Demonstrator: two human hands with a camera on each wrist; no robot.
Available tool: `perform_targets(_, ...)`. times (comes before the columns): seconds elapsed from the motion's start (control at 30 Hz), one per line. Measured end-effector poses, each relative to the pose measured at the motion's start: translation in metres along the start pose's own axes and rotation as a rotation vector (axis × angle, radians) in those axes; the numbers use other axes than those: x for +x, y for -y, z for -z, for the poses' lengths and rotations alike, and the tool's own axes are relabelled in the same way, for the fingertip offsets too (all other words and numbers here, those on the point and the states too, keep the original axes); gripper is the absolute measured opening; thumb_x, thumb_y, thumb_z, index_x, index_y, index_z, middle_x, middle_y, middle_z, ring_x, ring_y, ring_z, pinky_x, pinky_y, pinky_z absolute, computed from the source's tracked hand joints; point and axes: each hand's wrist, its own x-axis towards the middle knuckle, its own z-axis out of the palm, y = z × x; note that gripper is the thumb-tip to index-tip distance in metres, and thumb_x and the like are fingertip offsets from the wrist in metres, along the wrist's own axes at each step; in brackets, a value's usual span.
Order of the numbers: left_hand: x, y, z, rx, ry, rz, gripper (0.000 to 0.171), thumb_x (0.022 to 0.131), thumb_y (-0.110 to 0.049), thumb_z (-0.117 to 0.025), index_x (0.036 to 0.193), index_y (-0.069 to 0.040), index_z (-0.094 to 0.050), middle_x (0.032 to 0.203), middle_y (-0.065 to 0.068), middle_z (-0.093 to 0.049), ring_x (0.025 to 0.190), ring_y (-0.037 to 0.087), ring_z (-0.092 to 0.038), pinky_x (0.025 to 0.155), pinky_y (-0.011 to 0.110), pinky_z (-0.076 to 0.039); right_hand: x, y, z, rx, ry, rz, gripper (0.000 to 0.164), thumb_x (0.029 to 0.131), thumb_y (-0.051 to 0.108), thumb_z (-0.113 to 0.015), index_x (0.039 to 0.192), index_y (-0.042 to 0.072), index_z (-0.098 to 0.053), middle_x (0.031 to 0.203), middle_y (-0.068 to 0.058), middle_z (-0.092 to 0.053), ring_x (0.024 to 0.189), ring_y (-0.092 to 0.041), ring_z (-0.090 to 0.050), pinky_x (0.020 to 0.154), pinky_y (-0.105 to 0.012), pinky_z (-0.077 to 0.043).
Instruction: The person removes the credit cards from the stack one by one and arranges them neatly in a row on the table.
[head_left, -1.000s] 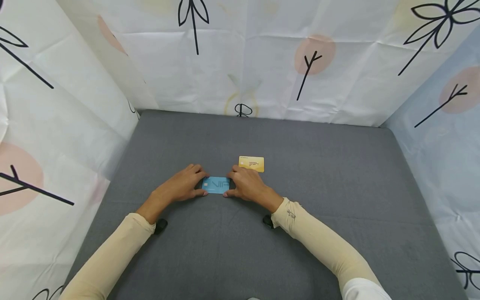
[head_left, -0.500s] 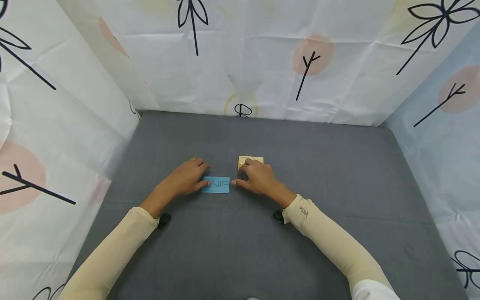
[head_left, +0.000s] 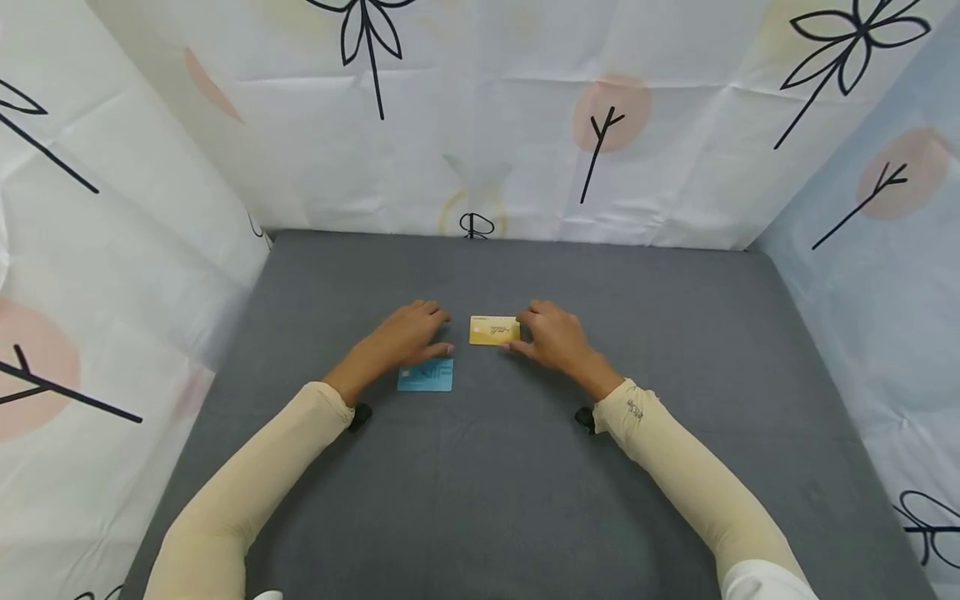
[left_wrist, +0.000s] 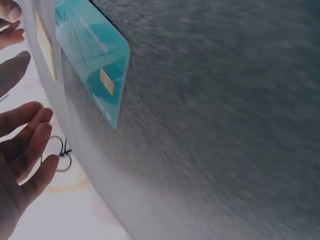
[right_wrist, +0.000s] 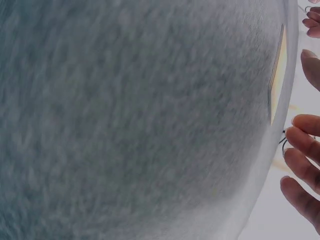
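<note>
A light blue card (head_left: 426, 379) lies flat on the grey cloth-covered table; its gold chip shows in the left wrist view. Just beyond it and to the right is a yellow card (head_left: 491, 331), also lying on the cloth. My left hand (head_left: 411, 340) hovers over the far edge of the blue card, fingers apart and relaxed, left of the yellow card. At the yellow card's right end is my right hand (head_left: 557, 337), its thumb and fingertips overlapping that end in the head view. In the right wrist view those fingers (right_wrist: 302, 160) look loosely bent, holding nothing; contact cannot be told.
The grey table (head_left: 480, 492) stretches around both cards. White patterned fabric (head_left: 517, 150) hangs behind it and at both sides. Dark wrist-worn devices (head_left: 360, 417) sit beneath the sleeve cuffs.
Both hands have left the blue card's ends, which they held a second ago. They have moved away from the body and rightward, to either side of the yellow card. The head view has shifted slightly.
</note>
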Motion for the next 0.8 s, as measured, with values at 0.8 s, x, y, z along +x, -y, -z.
perform_targets(0.8,0.054,-0.017,-0.024,0.053,0.050,-0.017,0.062,0.094,-0.048,-0.068,0.138,-0.004,-0.057,0.124,0.016,-0.056,0.113,0.030,-0.055,0.095,0.044,-0.048,0.013,-0.012,-0.014,0.095,0.143,-0.044,0.065,0.086,0.053,-0.075,0.128,0.005,-0.067,0.115,-0.012,-0.061,0.100,-0.026,-0.059,0.083,-0.043,-0.052)
